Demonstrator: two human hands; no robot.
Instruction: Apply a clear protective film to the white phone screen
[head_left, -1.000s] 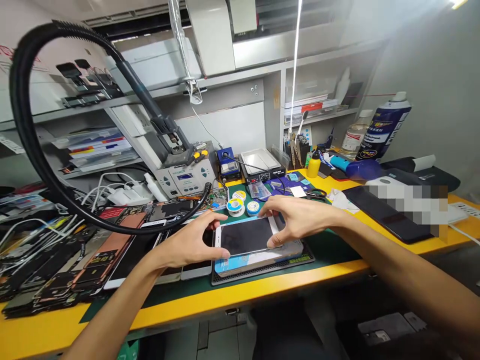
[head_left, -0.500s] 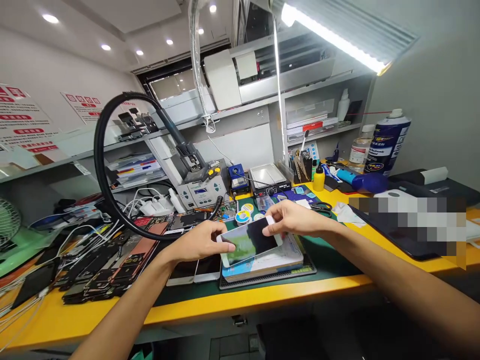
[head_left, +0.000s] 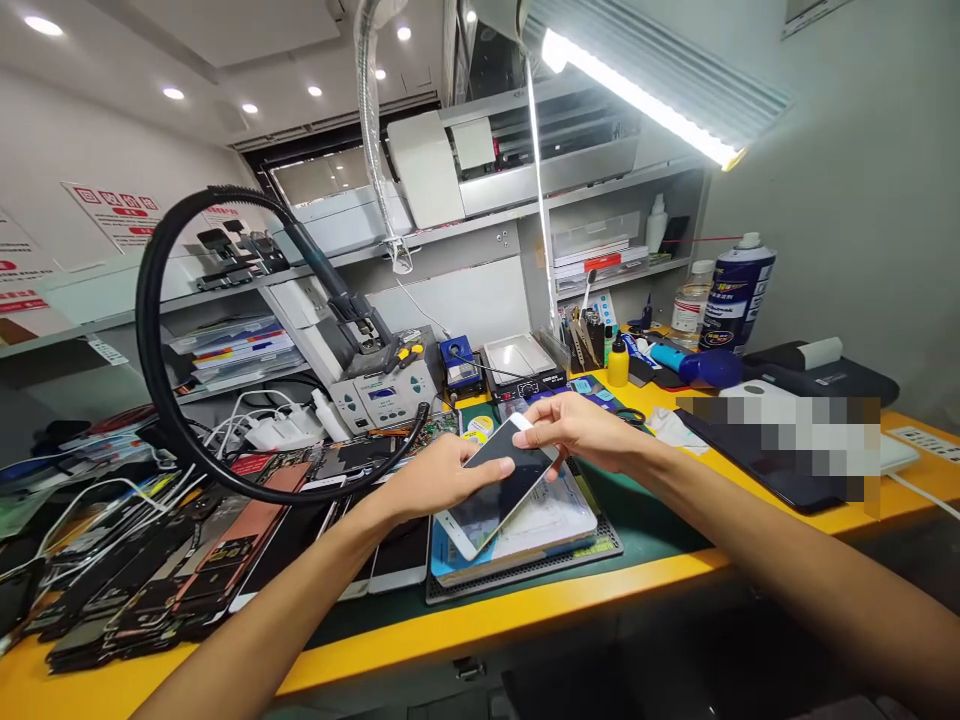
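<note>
A white-framed smartphone (head_left: 501, 500) with a dark screen is held tilted between both hands, its lower end to the left. My left hand (head_left: 448, 475) grips its left edge, the thumb lying over the glass. At the upper end, my right hand (head_left: 562, 432) pinches the phone with the thumb on its front and fingers behind. Beneath it a thick book or pad (head_left: 555, 530) with a blue and white cover rests on a dark perforated tray (head_left: 611, 550). Another white-edged phone (head_left: 401, 560) lies just left of the book, partly covered by my left arm.
Stripped phone parts (head_left: 142, 570) pile up on the left. A hot-air station (head_left: 386, 395) with a looping black hose (head_left: 142, 350) stands behind them. At the back are a hot plate (head_left: 525, 365), a yellow bottle (head_left: 618, 362) and a spray can (head_left: 739, 295). A dark tablet-like slab (head_left: 757, 465) lies right.
The phone has turned to a steeper slant, its left end swinging down toward me. My left thumb now reaches further over the screen. The greenish reflection on the glass is gone, and the camera view has shifted.
</note>
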